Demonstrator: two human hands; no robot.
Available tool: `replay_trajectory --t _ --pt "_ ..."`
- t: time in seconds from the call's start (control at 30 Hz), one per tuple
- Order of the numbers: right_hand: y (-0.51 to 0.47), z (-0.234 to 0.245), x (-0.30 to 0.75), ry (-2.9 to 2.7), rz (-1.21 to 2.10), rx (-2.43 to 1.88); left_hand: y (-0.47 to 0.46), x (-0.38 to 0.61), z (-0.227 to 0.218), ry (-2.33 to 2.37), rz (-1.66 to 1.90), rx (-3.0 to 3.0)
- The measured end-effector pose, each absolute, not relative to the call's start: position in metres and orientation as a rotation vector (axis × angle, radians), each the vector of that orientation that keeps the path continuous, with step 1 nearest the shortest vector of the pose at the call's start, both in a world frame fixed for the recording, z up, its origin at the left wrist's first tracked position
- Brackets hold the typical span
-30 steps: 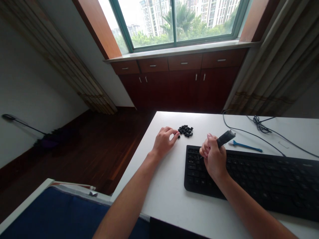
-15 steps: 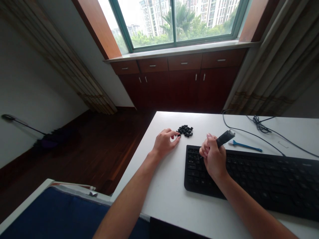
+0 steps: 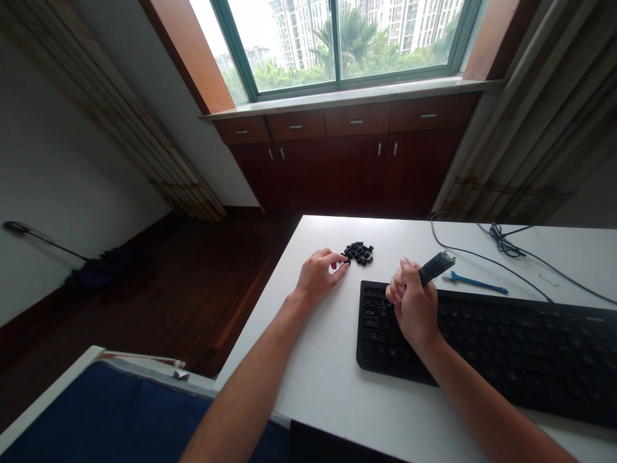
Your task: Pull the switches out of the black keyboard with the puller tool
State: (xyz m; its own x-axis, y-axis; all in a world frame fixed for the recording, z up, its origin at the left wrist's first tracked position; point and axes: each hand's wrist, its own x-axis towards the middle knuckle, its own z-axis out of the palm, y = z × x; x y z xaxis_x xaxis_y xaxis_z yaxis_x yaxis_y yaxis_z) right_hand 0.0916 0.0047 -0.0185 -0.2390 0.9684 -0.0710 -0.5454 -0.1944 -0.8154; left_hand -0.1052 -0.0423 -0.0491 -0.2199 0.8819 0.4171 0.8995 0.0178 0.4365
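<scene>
Keycaps [image 3: 359, 253] are lying at two o'clock from the left hand [image 3: 317, 275], which, having just edged closer, is pinching one, apparently adding it; the right hand [image 3: 415, 303] is clutching a tool [image 3: 435, 267].

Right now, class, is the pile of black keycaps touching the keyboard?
Apart. The head view shows a strip of white desk between the near side of the pile of black keycaps and the far edge of the keyboard.
</scene>
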Motion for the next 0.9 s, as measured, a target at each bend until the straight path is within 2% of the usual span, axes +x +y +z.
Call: replay_trajectory --t 0.9 --pt "0.0039 -0.0169 0.0913 -0.815 1.688 -0.728 -0.0429 -0.1046 -0.0484 -2.213 -0.994 -1.975"
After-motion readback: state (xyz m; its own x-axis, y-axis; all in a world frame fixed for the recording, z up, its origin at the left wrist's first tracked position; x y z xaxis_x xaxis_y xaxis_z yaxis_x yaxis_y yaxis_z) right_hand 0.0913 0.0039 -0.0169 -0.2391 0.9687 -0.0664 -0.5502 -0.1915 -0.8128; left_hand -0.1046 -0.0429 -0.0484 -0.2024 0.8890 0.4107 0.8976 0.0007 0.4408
